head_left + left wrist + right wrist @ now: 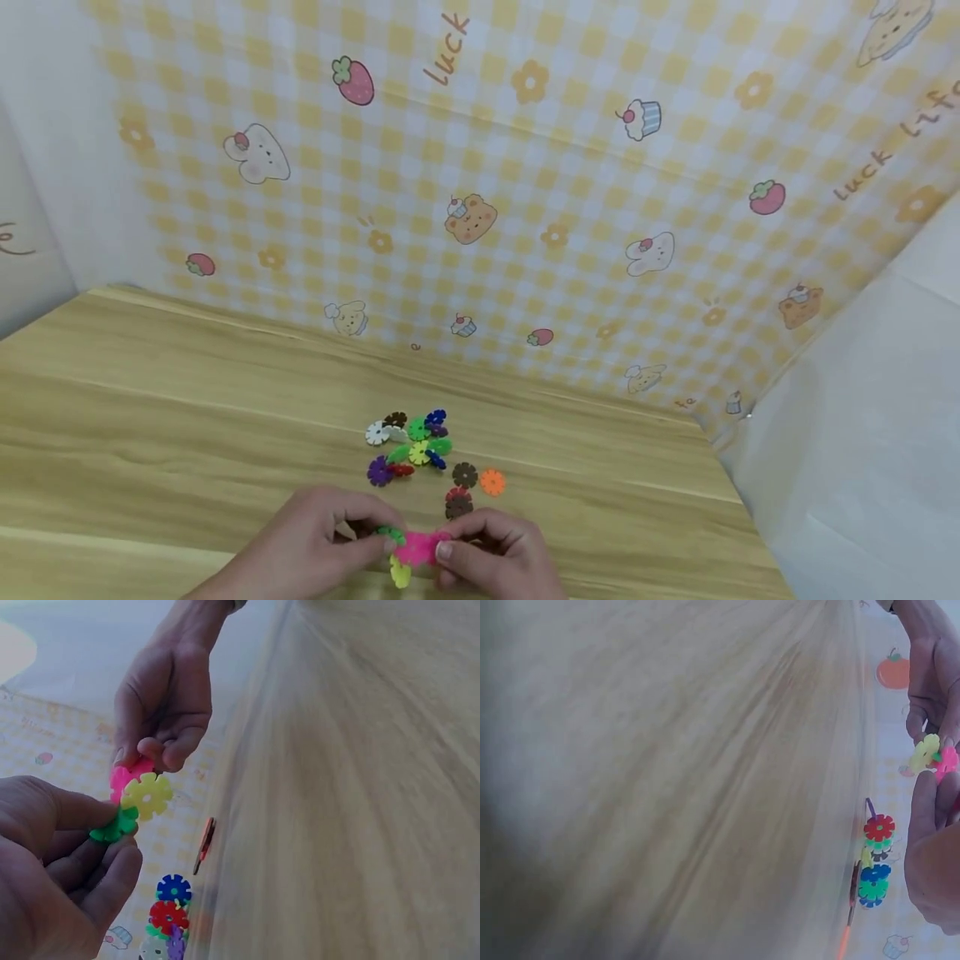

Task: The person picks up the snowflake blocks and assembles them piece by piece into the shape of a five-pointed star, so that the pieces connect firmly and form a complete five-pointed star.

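Observation:
Between both hands is a small joined piece of notched plastic flower discs. Its pink disc (417,548) lies in the middle, with a green disc (390,533) at the left and a yellow disc (401,572) hanging below. My left hand (311,542) pinches the green disc between thumb and fingers, which the left wrist view shows plainly. With thumb and forefinger, my right hand (502,554) pinches the pink disc's right side. Fingertips cover part of the pink area, so I cannot tell whether it is one disc or more. The piece is held low near the wooden table's front.
Beyond the hands, a cluster of joined discs in several colours lies on the wooden table (187,417), including a white disc (377,433) and a purple disc (379,471). Nearer are a brown disc (465,475), an orange disc (492,482) and an overlapping red-and-brown pair (459,504).

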